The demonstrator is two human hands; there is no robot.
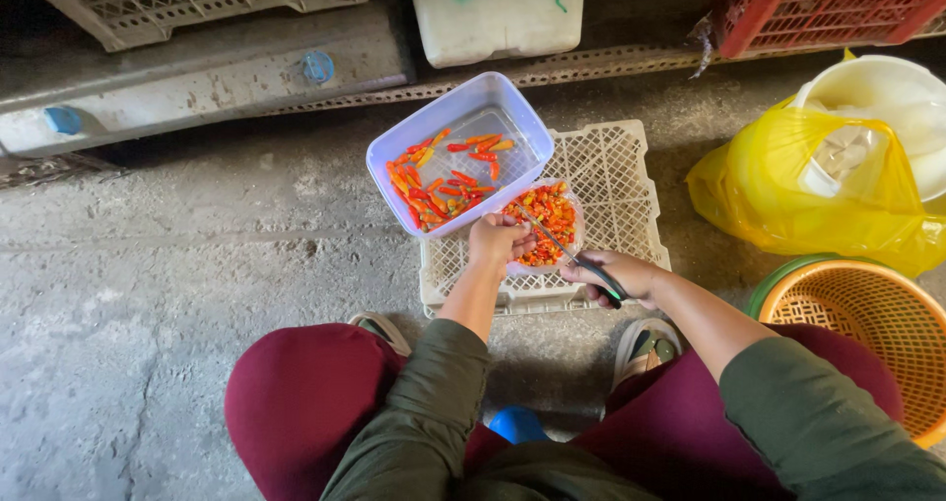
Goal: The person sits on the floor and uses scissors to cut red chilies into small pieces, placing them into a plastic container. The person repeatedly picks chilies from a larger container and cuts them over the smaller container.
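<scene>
Holding chillies [441, 181], tub [459, 152] rests on crate [616, 196].

Soft even daylight from above, no hard shadows, dim recess under the shelving at the top edge, mild glare on the yellow plastic bag [788, 181], wide-angle bending at the edges, sharp centre, knees perhaps slightly soft

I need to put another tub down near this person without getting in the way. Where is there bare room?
The bare floor left of the white crate is widest. The crate's right half, beyond the bowl of cut chillies, is also bare. It is crowded at the tub, left hand and right hand with scissors, and by the yellow bag and orange basket.
</scene>
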